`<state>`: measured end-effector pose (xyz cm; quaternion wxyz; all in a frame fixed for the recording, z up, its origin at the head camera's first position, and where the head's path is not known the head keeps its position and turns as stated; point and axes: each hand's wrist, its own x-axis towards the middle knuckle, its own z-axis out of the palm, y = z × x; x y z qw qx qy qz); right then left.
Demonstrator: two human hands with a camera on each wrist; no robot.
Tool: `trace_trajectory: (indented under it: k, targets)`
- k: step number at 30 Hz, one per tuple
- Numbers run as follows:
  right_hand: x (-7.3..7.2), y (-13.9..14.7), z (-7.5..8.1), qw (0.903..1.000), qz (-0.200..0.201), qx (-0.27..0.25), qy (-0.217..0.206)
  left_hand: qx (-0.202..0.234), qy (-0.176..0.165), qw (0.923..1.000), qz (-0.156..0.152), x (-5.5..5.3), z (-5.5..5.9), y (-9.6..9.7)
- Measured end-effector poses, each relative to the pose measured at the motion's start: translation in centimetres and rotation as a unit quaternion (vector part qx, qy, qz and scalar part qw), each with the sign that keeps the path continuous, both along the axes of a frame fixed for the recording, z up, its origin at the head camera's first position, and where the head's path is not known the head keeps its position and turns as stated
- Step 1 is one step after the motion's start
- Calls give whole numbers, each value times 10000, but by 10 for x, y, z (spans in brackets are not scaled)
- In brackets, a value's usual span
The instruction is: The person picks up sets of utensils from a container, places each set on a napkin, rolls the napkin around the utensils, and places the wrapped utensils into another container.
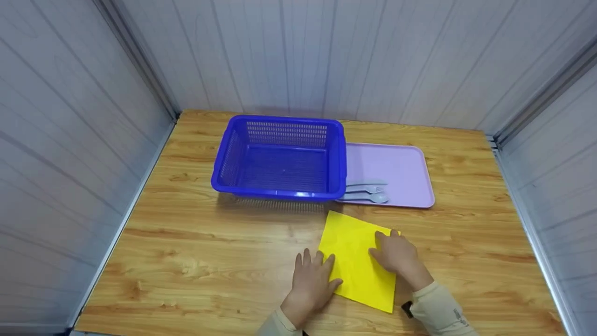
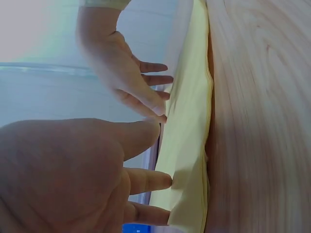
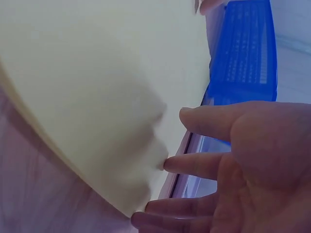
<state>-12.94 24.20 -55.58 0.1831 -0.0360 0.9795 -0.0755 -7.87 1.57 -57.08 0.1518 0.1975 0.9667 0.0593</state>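
A yellow cloth, folded flat in layers, lies slightly turned on the wooden table. On its left edge rest the spread fingers of my left hand, thumb near the lower left side. My right hand touches the cloth near its upper right corner, fingers extended. From the left wrist view, the stacked layers of the folded cloth show along the near edge, with fingertips on top. In the right wrist view, straight fingertips of the right hand meet the cloth's surface close to its edge.
Behind the cloth stands a blue plastic basket with slotted walls. A pink tray sits to its right, partly hidden by the basket. On the tray lie a spoon, a fork and a thin utensil. Panelled walls enclose the table.
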Motion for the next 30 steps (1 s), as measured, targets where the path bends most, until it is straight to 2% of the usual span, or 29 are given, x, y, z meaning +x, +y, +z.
trace_trajectory:
  k: [6,13,19,24,30]
  targets:
    - [15,-21,3,9986,298,429,104,-118,161,9994,300,-3,-1,-12]
    - [38,-42,5,9968,484,574,269,-30,163,9981,600,-6,-2,-23]
    - [53,-49,8,9963,531,554,394,128,49,9974,706,-9,-2,-23]
    - [64,-55,10,9966,461,412,538,170,83,9968,781,-6,-6,-20]
    - [77,-61,-1,9957,250,314,834,473,391,9960,657,3,-18,-21]
